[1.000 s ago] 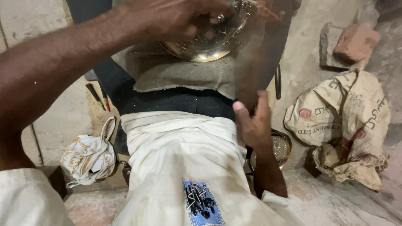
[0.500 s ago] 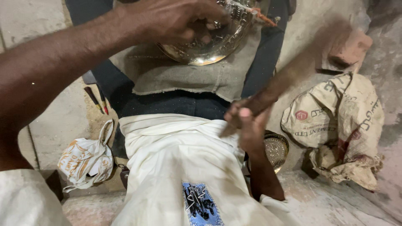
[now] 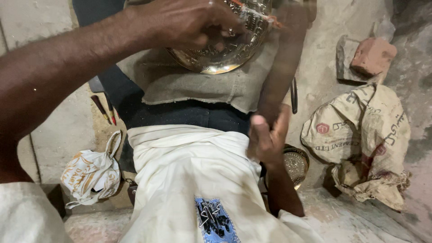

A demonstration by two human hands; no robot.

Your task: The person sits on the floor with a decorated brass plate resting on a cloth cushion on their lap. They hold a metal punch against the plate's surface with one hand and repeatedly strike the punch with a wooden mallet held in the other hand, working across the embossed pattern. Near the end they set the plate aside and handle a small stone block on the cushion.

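Left hand (image 3: 189, 22) on an embossed shiny brass bowl (image 3: 225, 49), right hand (image 3: 265, 139) around a blurred dark wooden stick (image 3: 283, 67).

A shiny silver-gold embossed bowl (image 3: 225, 54) rests on grey-green cloth (image 3: 202, 85), above a white wrap (image 3: 189, 166) with a blue printed patch (image 3: 213, 220).

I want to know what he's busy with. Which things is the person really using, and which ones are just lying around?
In use:
- shiny metal bowl, steadied by the left hand
- thin punch tool set against the bowl
- dark wooden stick, blurred, gripped in the right hand
- grey cloth pad under the bowl

Lying about:
- sack
- brick
- white bag
- small tools on the floor
- round patterned metal piece
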